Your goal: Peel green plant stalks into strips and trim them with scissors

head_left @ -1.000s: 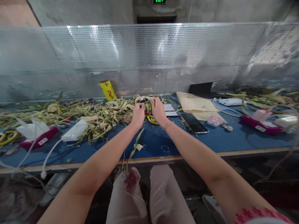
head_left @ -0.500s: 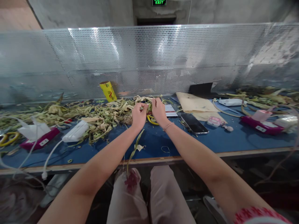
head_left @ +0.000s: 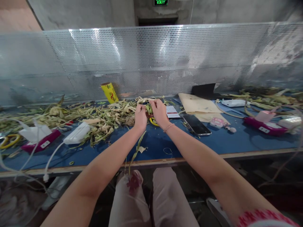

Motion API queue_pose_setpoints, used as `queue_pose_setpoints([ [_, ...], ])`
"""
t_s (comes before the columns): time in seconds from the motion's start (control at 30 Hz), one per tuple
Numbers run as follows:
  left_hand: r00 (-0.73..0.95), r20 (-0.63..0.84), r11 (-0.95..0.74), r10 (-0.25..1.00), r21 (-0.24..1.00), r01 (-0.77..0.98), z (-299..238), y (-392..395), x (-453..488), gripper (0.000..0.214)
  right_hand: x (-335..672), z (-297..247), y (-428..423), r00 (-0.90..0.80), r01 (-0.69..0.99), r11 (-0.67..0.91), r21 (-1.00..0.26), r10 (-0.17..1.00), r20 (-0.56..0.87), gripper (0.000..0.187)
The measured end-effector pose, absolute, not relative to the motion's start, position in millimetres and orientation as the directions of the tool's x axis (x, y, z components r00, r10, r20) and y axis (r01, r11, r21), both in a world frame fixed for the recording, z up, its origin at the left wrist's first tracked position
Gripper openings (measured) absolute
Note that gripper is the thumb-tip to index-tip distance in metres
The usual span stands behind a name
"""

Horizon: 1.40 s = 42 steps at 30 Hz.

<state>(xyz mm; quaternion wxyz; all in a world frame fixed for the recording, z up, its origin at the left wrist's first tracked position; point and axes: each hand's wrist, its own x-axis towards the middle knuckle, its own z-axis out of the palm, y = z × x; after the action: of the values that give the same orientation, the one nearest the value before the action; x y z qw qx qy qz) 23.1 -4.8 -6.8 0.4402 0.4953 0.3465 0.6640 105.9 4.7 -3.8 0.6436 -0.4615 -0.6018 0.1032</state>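
Both arms [head_left: 113,157] stretch forward, left hand [head_left: 141,117] and right hand [head_left: 159,113] pinching green foliage [head_left: 149,109] between fingers [head_left: 154,104].

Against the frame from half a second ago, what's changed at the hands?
The left hand has drawn its fingertips slightly left, and the right hand has shifted its own left over the green plant piece, which shows more plainly between them. Nothing new is visibly picked up or set down. The plant pile, phone and yellow packet stayed put.

Bare arms [head_left: 199,157] stretched forward, hands [head_left: 141,118] [head_left: 159,113] close together, fingers [head_left: 153,103] bent
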Motion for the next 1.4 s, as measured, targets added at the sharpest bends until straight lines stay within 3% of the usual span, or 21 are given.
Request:
queue_pose_setpoints([
  [0.17,-0.216,0.356,-0.388,0.909,0.913,-0.127,-8,-2,23,0.018,101,-3,1,0.204,0.475,0.591,-0.653,0.647,0.734,0.021],
  [0.33,-0.23,0.63,-0.571,0.742,0.773,0.277,-4,-6,16,0.019,100,-5,0,0.255,0.421,0.602,-0.679,0.64,0.725,0.022],
  [0.43,-0.189,0.698,-0.602,0.691,0.7,0.384,-4,-6,12,0.021,99,-8,0,0.296,0.366,0.557,-0.746,0.69,0.66,0.026],
  [0.6,-0.209,0.675,-0.596,0.707,0.729,0.338,-10,0,11,0.021,97,-8,0,0.245,0.378,0.501,-0.779,0.756,0.606,0.033],
  [0.83,-0.166,0.744,-0.657,0.647,0.655,0.374,-9,-1,10,0.025,98,-7,-3,0.249,0.452,0.562,-0.693,0.667,0.703,0.023],
  [1.17,-0.163,0.711,-0.599,0.684,0.675,0.431,-6,-8,9,0.02,94,-8,-10,0.242,0.436,0.607,-0.664,0.632,0.736,0.022],
  [1.4,-0.225,0.66,-0.581,0.716,0.743,0.333,-12,-4,11,0.027,93,-10,-5,0.232,0.45,0.592,-0.669,0.646,0.727,0.022],
])
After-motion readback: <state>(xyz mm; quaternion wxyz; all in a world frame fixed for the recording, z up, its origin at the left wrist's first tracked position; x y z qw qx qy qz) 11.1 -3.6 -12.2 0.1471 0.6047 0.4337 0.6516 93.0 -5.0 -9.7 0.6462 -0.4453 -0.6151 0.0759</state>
